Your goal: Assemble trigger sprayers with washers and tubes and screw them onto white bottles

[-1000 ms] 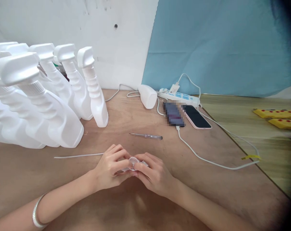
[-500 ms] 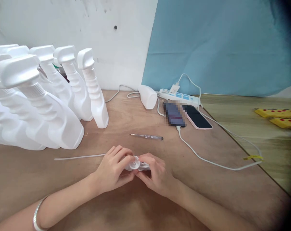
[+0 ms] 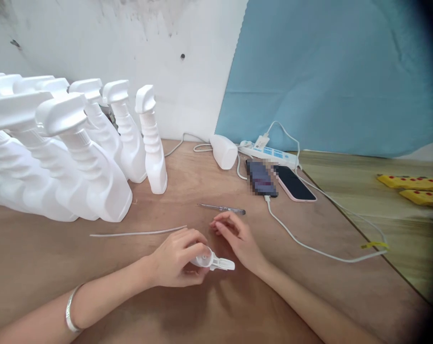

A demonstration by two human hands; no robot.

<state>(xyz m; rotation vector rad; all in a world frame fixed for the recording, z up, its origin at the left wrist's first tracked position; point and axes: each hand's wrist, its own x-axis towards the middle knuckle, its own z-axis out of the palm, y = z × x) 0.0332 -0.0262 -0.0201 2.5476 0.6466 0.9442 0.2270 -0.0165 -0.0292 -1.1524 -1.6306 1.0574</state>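
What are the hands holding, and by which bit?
The left hand holds a white spray head by its wider end, beside the round collar; its narrow end sticks out free. Nothing shows in the right hand.

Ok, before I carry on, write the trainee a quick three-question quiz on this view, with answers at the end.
1. Fill the blank: the white plastic part is held in the person's ____ hand.
2. Which tool lies on the table just beyond the right hand? A scissors, B slim screwdriver, C pliers.
3. True or false: the white cable is plugged into the dark phone rather than the pink-rimmed phone.

Key: 1 left; 2 B; 3 true.
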